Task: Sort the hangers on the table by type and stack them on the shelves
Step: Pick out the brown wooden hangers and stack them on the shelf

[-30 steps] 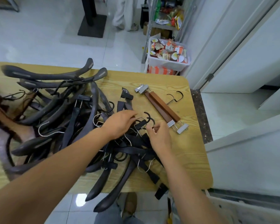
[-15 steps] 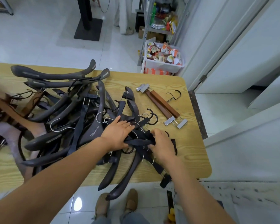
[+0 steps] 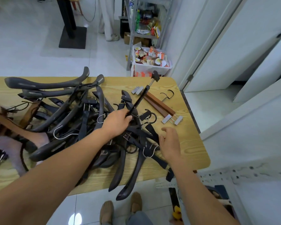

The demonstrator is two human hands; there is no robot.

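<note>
At frame centre, the left hand (image 3: 118, 121) has its grip closed round a black clip hanger (image 3: 139, 101), which tilts toward the upper right above a tangled pile of dark hangers (image 3: 71, 114) on the wooden bench (image 3: 190, 143). The right hand (image 3: 170, 143) hovers lower right, grip open, fingers loosely spread.

Left arm (image 3: 63, 168) and right arm (image 3: 199, 192) are bare as far as they show. Below the table's (image 3: 191, 143) near edge are soft tan slip-on shoes (image 3: 106, 211) and blue-grey trouser legs (image 3: 137, 218).
</note>
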